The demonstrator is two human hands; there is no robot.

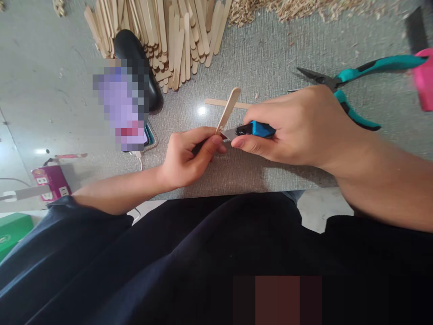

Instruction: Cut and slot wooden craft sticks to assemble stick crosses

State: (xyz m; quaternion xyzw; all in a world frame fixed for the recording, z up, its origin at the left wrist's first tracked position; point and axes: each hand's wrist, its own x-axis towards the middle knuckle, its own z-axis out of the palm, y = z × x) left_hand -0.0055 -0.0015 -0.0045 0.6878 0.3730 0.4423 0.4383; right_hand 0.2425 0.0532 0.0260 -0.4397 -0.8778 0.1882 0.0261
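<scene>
My left hand (pixel 189 155) pinches the lower end of a flat wooden craft stick (pixel 229 108), which slants up and to the right above the grey table (pixel 270 63). My right hand (pixel 297 126) is wrapped round a blue-and-black utility knife (pixel 252 130). Its short metal blade touches the stick just above my left thumb. Another loose wooden stick (pixel 216 103) lies flat on the table behind the held one.
A big heap of wooden sticks (pixel 169 36) lies at the back, with wood shavings (pixel 287 9) to its right. Teal-handled pliers (pixel 352 79) rest behind my right hand. A black object (pixel 135 58) and a pink thing (pixel 424 79) sit nearby.
</scene>
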